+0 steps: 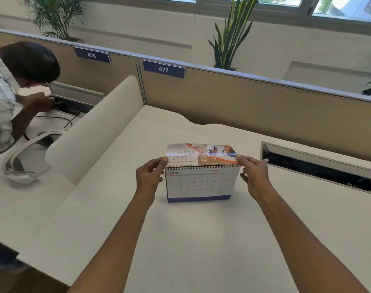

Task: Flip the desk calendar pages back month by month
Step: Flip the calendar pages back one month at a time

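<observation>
At centre of the pale tabletop (201,240) stands the desk calendar (199,185), tent-shaped, its purple base strip flat on the surface and its face toward the wearer; the exposed page reads JUNE 2026. Both hands work the top edge: left hand (149,176) pinches the left corner of the lifted page (201,154) between thumb and fingertips, grip closed on the sheet; right hand (254,176) does the same at the right corner, grip closed on the sheet. Judgement: holding both corners keeps the sheet level so its punched holes ride evenly round the spiral binding (202,166) without snagging or tearing; neither hand visibly steadies the base, so the stand's own footing must resist the pull.

The lifted page arches over the coil, its print showing upside down, with a photo and an orange band; the bow suggests thin, glossy, flexible card, likely to spring if released. The binding is dark wire, fine loops along the whole top edge. The stand appears stiffer board.

Tabletop finish is matte, smooth, cream, bounded by a rounded divider (91,127) at left. A recessed cable tray (318,166) with a metal flap lies open just right of the calendar, apart from it.

Step in hand, by estimate: one page mid-turn over the coil.
</observation>
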